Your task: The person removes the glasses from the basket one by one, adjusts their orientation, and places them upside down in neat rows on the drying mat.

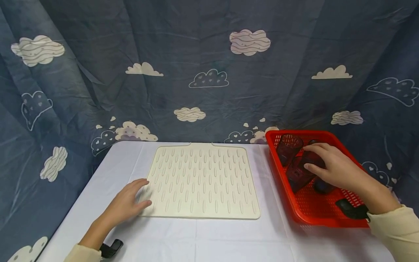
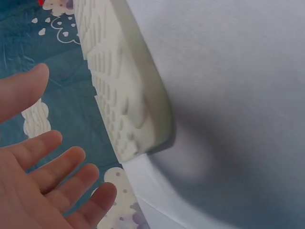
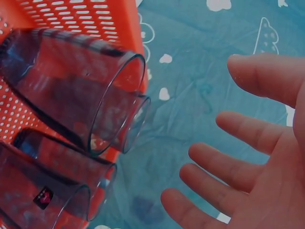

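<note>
While the left hand [image 1: 126, 204] rests flat at the mat's [image 1: 201, 180] corner, the right hand [image 1: 330, 165], fingers loose, is best closed squarely round a tumbler [image 1: 296, 173] in the red basket [image 1: 327, 214].

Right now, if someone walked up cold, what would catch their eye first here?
Probably the bright red basket at the table's right edge, with dark see-through cups lying inside and the right hand reaching over them. Next, the cream ridged mat in the middle, with the left hand resting flat at its near-left corner.
</note>
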A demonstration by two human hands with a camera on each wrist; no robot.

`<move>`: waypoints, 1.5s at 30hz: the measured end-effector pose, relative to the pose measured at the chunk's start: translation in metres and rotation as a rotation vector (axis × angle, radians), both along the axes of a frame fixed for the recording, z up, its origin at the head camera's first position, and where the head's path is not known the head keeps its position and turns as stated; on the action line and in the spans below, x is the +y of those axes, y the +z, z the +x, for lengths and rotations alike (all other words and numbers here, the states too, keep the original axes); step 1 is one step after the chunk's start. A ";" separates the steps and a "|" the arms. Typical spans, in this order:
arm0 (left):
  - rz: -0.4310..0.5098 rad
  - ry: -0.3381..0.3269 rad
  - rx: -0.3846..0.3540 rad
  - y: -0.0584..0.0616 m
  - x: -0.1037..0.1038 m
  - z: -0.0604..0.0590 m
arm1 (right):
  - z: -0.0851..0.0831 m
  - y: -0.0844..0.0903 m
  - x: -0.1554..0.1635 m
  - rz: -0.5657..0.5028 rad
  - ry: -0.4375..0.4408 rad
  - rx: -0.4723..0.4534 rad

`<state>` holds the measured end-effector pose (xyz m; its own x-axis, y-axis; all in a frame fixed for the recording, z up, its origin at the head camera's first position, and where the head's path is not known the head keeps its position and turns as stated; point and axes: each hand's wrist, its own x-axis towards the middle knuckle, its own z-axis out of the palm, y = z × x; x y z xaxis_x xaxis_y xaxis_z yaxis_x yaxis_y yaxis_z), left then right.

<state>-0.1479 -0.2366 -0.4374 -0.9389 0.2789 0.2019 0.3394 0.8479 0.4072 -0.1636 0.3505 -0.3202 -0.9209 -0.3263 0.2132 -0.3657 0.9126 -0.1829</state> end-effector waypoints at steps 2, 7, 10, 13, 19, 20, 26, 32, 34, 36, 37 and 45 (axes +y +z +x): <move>-0.005 0.001 -0.031 -0.002 -0.001 0.000 | -0.001 0.000 0.002 0.001 -0.009 -0.019; -0.024 0.005 -0.118 -0.007 -0.001 -0.002 | -0.003 -0.001 0.006 0.006 -0.031 -0.073; -0.042 0.004 -0.183 -0.010 0.000 -0.003 | -0.004 -0.002 0.007 0.006 -0.031 -0.089; -0.061 -0.001 -0.226 -0.013 0.001 -0.003 | -0.004 -0.003 0.008 0.006 -0.035 -0.096; -0.115 0.019 -0.252 -0.017 0.000 -0.001 | -0.004 -0.006 0.008 0.001 -0.035 -0.107; -0.121 0.023 -0.254 -0.018 0.000 -0.001 | -0.005 -0.007 0.008 0.002 -0.035 -0.112; -0.134 0.039 -0.270 -0.019 0.000 -0.003 | -0.008 -0.009 0.009 0.006 -0.046 -0.144; -0.149 0.043 -0.273 -0.019 0.000 -0.004 | -0.012 -0.015 0.013 -0.003 -0.047 -0.147; -0.143 0.046 -0.262 -0.018 0.001 -0.004 | -0.014 -0.017 0.014 -0.007 -0.051 -0.157; -0.126 0.051 -0.260 -0.018 0.002 -0.004 | -0.015 -0.020 0.015 -0.008 -0.058 -0.172; -0.116 0.053 -0.260 -0.019 0.002 -0.004 | -0.016 -0.021 0.015 -0.008 -0.064 -0.180; -0.083 0.087 -0.282 -0.022 0.004 -0.004 | -0.020 -0.026 0.017 -0.018 -0.105 -0.233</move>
